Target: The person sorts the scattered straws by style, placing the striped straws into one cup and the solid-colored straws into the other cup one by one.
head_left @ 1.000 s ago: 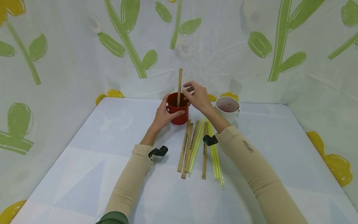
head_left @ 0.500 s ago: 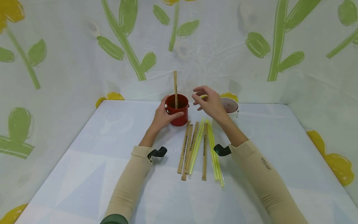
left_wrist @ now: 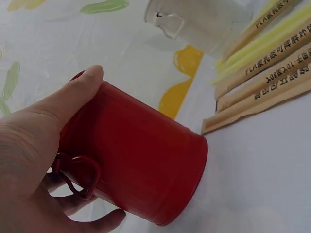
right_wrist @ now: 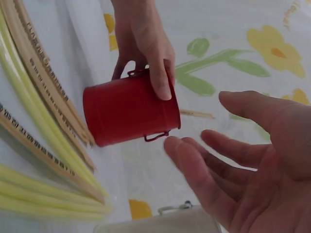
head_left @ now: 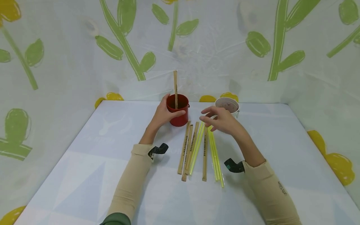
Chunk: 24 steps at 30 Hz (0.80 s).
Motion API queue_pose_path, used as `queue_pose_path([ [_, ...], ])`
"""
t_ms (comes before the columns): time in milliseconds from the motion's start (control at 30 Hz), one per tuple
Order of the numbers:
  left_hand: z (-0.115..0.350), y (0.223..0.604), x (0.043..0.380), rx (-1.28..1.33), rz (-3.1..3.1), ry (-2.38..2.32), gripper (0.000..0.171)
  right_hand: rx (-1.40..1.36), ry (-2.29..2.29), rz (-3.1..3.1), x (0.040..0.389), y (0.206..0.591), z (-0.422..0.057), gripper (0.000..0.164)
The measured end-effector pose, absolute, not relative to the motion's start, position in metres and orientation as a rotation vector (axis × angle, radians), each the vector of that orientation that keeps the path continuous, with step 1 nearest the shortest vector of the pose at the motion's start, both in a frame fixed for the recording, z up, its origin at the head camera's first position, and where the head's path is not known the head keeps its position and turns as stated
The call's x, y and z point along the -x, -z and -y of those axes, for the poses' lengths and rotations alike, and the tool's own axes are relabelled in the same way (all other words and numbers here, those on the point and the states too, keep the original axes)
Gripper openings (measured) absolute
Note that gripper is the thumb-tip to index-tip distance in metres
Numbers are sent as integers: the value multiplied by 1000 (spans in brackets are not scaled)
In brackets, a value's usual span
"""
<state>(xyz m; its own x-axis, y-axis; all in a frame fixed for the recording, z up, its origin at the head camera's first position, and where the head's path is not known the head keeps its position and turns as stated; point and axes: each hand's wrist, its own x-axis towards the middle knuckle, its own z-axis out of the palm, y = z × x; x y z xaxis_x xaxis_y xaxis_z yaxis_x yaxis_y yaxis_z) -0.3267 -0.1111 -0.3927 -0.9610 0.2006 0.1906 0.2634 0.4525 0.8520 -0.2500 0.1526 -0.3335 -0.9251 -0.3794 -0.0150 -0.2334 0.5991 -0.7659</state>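
My left hand grips a small red metal bucket on the table, thumb on the front and fingers round the far side. In the left wrist view its wire handle loop hangs beside the palm. A brown paper-wrapped straw stands upright in the bucket, its lower end hidden inside. My right hand holds nothing, fingers loosely bent, over the upper ends of the straws on the table. Several brown wrapped straws lie there beside yellow straws in clear wrappers.
A white bucket stands at the back right, partly behind my right hand in the head view. The white-and-blue tabletop ends at a back wall sheet printed with flowers. Dark cameras sit at both wrists.
My right hand has drawn away from the straw in the red bucket, moving right and then down towards the straws on the table. That straw now leans slightly left. My left hand keeps its grip.
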Motion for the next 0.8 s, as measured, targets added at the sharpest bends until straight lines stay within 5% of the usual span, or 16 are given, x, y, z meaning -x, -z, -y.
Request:
queue_pose_path([
  [800, 111, 398, 336, 463, 2536, 1631, 89, 199, 801, -2567, 254, 364, -142, 56],
])
